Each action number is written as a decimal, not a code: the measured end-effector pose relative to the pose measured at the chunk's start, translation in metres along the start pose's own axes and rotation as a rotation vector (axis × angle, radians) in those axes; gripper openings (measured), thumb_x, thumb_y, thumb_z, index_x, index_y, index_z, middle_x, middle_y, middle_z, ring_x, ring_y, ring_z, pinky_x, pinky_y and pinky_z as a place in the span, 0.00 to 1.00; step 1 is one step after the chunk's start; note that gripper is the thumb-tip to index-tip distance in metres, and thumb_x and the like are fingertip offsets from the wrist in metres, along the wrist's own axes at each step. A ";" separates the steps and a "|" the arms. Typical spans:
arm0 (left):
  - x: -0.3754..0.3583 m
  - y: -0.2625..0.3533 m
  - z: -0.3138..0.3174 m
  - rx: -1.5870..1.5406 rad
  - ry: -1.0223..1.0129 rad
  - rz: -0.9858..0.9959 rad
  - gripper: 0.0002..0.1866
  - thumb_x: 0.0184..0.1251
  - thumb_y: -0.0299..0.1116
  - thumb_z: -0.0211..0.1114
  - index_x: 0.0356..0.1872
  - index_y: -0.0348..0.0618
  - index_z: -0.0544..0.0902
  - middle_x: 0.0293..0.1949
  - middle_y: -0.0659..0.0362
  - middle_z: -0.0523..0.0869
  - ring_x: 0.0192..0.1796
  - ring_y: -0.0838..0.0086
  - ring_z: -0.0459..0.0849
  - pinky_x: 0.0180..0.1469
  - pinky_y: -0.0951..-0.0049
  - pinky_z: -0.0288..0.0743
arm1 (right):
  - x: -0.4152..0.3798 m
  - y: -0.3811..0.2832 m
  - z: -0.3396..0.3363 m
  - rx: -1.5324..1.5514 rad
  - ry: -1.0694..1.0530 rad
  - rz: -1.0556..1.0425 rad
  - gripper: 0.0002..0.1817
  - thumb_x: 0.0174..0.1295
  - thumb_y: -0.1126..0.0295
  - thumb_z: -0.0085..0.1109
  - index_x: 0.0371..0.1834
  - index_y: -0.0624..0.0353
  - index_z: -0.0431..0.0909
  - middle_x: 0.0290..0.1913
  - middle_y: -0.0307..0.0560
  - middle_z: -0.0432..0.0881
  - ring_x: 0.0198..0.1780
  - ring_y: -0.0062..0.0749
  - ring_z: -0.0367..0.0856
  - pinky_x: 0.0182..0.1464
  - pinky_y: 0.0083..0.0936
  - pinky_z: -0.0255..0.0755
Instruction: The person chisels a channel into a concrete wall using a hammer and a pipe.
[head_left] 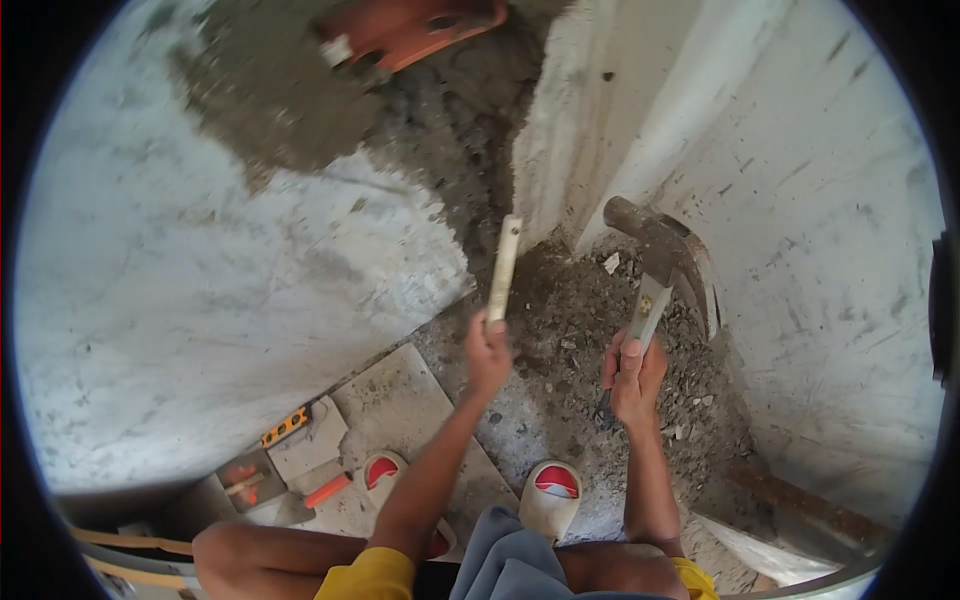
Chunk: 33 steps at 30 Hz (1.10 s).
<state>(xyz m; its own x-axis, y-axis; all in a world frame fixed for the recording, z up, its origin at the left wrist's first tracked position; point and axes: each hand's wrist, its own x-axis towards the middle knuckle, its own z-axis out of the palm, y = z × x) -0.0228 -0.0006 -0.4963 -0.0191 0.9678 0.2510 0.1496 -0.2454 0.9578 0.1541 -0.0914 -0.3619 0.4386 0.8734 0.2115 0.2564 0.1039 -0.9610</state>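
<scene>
My left hand [487,355] is closed around the lower end of a narrow, pale flat bar [505,265]. The bar points up and away from me, with a small dark hole near its far end. In my right hand [637,378] is a claw hammer [652,240], gripped by its handle, the worn metal head raised above the fist and the curved claw to the right. Hammer and bar are apart. Below both hands lies loose grey rubble [570,345] in the corner between the walls.
A reddish-orange plastic piece [430,35] sits at the top by the broken wall [300,280]. On the lower left are a floor slab [400,400], an orange-yellow slotted tool [285,427] and a red-handled item [328,490]. A rusty bar [805,505] lies at the lower right.
</scene>
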 end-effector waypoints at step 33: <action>-0.022 0.160 -0.056 0.122 -0.221 0.049 0.23 0.80 0.36 0.52 0.67 0.32 0.70 0.36 0.59 0.81 0.30 0.81 0.72 0.33 0.77 0.69 | -0.035 -0.033 0.004 0.122 -0.009 0.086 0.32 0.75 0.41 0.42 0.51 0.65 0.72 0.21 0.38 0.73 0.16 0.19 0.69 0.19 0.20 0.61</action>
<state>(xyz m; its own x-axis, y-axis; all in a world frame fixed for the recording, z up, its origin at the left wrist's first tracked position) -0.0539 -0.0643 -0.3410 0.2053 0.9470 0.2471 0.2633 -0.2967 0.9180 0.1274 -0.1234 -0.3384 0.4467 0.8858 0.1260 0.1114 0.0847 -0.9902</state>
